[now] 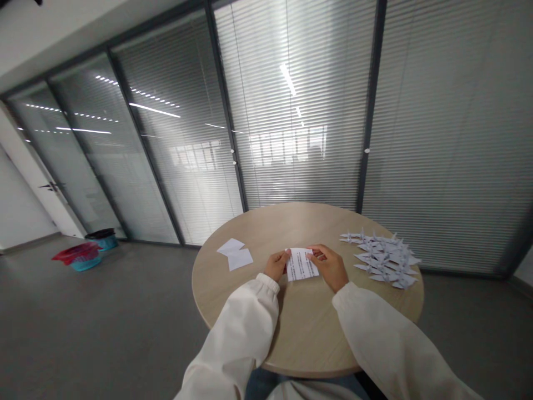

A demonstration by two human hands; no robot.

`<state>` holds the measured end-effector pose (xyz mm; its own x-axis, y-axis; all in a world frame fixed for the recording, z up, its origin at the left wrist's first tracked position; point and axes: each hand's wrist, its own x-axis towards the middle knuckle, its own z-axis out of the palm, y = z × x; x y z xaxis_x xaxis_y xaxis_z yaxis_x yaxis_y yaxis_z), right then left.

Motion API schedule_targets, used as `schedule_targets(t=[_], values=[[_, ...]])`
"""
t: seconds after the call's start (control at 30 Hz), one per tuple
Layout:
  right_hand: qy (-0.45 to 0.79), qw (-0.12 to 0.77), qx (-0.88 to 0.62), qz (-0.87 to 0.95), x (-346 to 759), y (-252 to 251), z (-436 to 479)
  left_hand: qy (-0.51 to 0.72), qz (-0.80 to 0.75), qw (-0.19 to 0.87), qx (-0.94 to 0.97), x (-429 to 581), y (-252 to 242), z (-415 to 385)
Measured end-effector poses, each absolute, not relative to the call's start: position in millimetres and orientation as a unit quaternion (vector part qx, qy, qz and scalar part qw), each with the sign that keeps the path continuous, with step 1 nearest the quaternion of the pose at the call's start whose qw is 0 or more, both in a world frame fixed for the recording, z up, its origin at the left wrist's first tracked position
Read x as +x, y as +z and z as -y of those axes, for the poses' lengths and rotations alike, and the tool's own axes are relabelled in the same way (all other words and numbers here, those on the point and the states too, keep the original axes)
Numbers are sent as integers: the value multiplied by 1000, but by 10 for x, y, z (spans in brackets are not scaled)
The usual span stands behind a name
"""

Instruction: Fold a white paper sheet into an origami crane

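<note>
Printed paper (301, 265) is over the desk (308, 328), left edge pinched in my left hand (276, 265), upper right corner in my right hand (332, 268); white sheets (240, 259) lie left, folded paper pieces (385, 259) right.

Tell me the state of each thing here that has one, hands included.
Printed sheet: held, print showing
Left hand: gripping its left edge
Right hand: gripping its upper right
White sheets: lying flat, blank sides up
Paper figures: folded, clustered
Blinds: lowered
Near bin: red-lined
Far bin: black-lined
</note>
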<state>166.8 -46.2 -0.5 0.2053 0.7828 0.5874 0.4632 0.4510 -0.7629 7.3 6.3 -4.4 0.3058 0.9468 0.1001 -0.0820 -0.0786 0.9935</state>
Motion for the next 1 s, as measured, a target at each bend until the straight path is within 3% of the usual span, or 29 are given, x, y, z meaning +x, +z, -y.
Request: schedule_targets(t=[0.47,1.0], values=[[67,588,-420,688,1675,-15,482,489,-364,594,526,70,-48,-98],[-75,505,-357,782,1685,-94,487,471,-369,610,520,12,-69,-139]])
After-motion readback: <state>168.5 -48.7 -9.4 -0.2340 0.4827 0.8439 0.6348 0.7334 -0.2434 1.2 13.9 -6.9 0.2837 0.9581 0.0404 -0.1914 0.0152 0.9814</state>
